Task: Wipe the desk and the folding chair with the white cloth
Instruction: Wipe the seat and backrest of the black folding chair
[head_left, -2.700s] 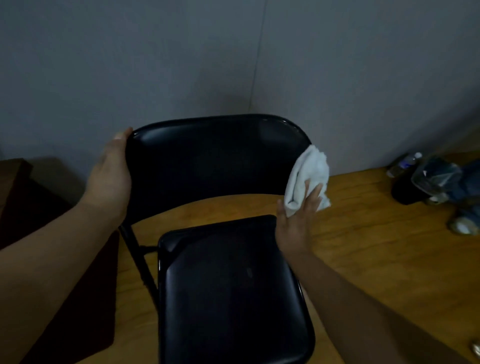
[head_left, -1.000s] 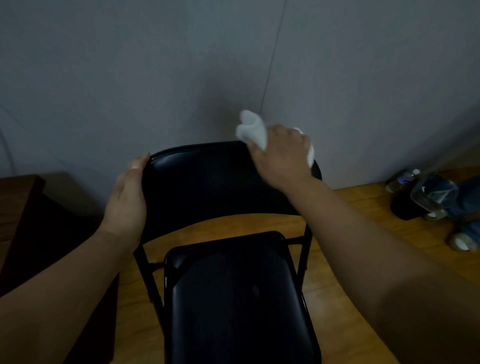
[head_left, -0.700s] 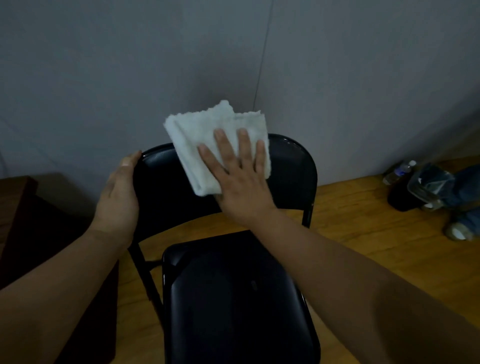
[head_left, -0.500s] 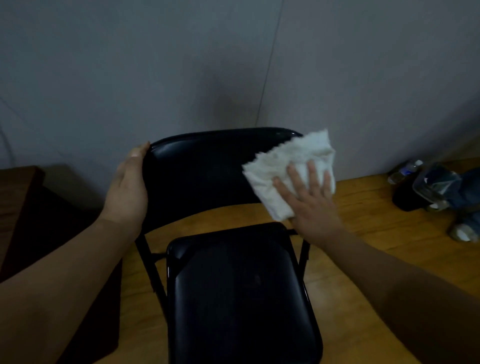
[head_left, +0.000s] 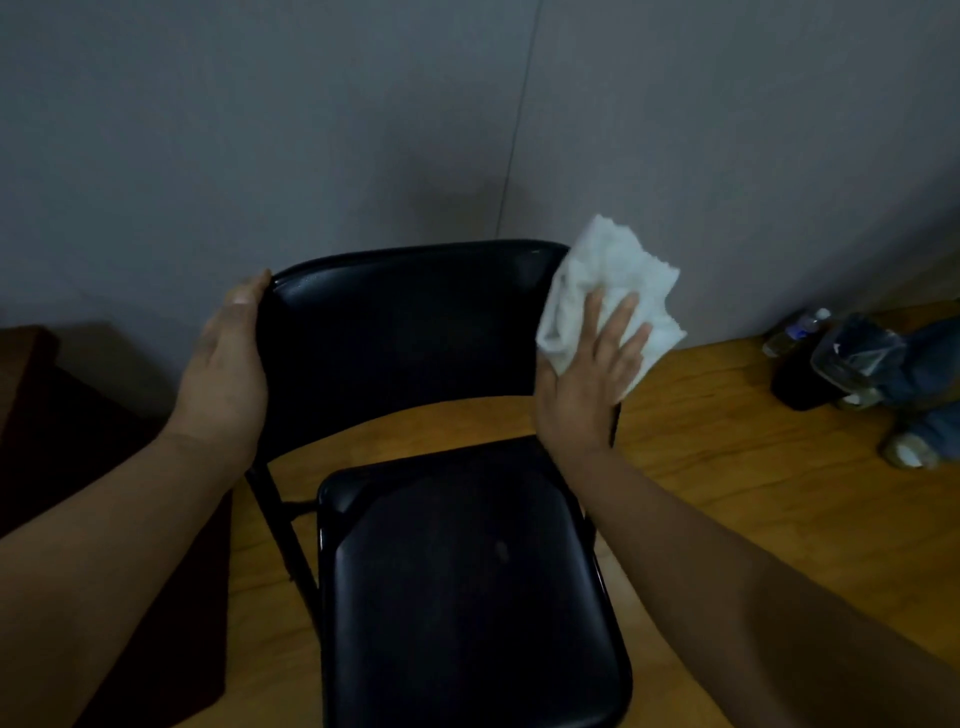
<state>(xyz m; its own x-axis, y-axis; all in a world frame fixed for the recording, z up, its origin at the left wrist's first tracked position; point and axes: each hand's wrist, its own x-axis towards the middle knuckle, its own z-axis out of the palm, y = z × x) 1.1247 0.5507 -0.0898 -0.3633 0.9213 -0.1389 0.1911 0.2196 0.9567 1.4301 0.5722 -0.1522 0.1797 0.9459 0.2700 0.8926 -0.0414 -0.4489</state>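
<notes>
A black folding chair (head_left: 415, 332) stands on the wooden floor facing me, its padded seat (head_left: 467, 587) just below my arms. My left hand (head_left: 228, 374) grips the left edge of the backrest. My right hand (head_left: 587, 379) presses the crumpled white cloth (head_left: 608, 280) flat against the right edge of the backrest, fingers spread over it. The cloth sticks out past the chair's right side. A dark brown desk (head_left: 31, 395) shows only as a corner at the far left.
Grey walls meet in a corner right behind the chair. On the floor at the right lie a plastic bottle (head_left: 800, 327), a dark bag (head_left: 810, 379) and a blue bundle (head_left: 919, 384). Bare wooden floor (head_left: 727, 493) lies to the right of the chair.
My right hand swept the cloth along the backrest from its upper middle to the right edge and slightly down; the cloth has bunched up. My left hand stayed on the left edge.
</notes>
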